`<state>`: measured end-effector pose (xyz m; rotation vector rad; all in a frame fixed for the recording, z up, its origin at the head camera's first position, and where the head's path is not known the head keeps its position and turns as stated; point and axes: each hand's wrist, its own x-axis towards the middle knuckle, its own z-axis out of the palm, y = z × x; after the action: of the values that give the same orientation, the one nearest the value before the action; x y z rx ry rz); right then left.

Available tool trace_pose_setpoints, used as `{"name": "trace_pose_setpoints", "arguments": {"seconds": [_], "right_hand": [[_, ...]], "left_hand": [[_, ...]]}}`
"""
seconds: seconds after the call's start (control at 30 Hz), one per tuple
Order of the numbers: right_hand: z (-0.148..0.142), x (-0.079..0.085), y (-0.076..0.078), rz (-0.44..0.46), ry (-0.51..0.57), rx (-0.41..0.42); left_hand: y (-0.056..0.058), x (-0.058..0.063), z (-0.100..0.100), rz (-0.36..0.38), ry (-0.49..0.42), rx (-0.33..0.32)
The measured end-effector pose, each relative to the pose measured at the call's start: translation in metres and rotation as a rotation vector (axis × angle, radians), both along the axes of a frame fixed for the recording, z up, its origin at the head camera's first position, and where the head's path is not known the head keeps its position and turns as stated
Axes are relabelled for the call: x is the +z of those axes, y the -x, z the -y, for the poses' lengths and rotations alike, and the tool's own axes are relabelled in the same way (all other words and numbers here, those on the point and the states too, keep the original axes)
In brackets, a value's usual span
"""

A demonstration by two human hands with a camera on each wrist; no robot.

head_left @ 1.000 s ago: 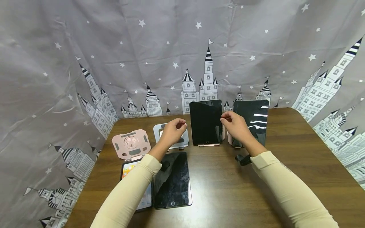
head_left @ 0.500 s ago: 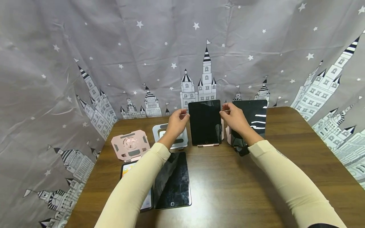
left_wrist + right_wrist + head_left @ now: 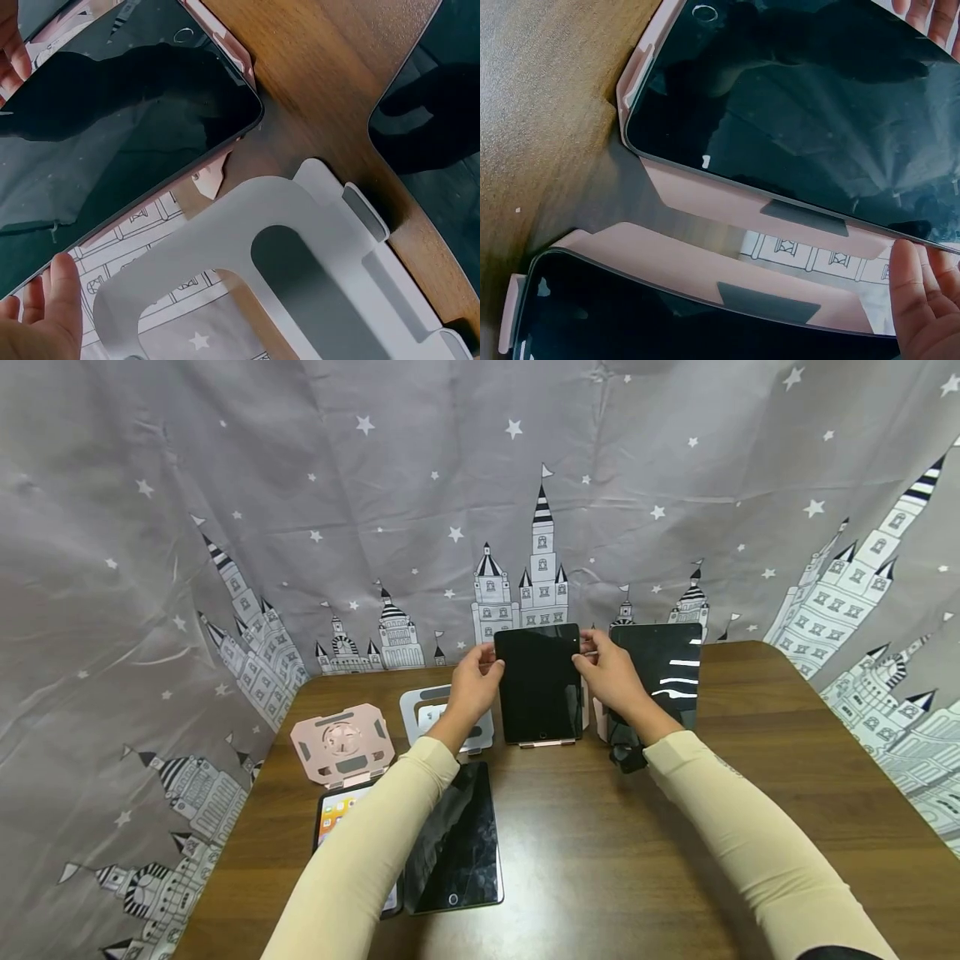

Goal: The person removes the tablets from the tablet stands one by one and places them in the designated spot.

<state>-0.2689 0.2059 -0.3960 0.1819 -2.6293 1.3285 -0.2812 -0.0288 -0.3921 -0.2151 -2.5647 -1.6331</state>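
A black-screened tablet (image 3: pixel 538 689) with a round home button leans upright on a pink tablet stand (image 3: pixel 705 202) at the back of the table. At its left edge, my left hand (image 3: pixel 472 687) grips it, thumb by the front rim and fingers reaching behind. My right hand (image 3: pixel 611 675) holds the opposite edge in the same way, high on the side. Both wrist views show a thumb against the rim, seen on the left hand (image 3: pixel 56 311) and the right hand (image 3: pixel 922 304). The fingertips behind the tablet are partly hidden.
Close on the right, another dark tablet (image 3: pixel 663 672) leans on a pink stand. A light grey stand (image 3: pixel 217 202) and a pink stand (image 3: pixel 321 747) are on the left. In front lie a dark tablet (image 3: pixel 468 852) and one with a lit screen (image 3: pixel 333 810), partly under my left sleeve.
Both hands have moved inward to the upright tablet's side edges and taken hold of it. The tablet still stands in its place.
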Motion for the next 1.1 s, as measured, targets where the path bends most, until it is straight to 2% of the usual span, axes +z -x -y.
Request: {"name": "trace_pose_setpoints", "arguments": {"seconds": [0.43, 0.83, 1.1], "right_hand": [[0.0013, -0.0076, -0.001, -0.101, 0.025, -0.051], [0.0028, -0.0097, -0.0031, -0.165, 0.029, -0.071], [-0.0013, -0.0076, -0.0062, -0.223, 0.001, -0.058]], "left_hand": [[0.0005, 0.0009, -0.0018, -0.05, 0.016, 0.049], [-0.0043, 0.0024, 0.0005, -0.036, 0.052, 0.066], [-0.0071, 0.0026, 0.0019, -0.042, 0.012, 0.064]]}}
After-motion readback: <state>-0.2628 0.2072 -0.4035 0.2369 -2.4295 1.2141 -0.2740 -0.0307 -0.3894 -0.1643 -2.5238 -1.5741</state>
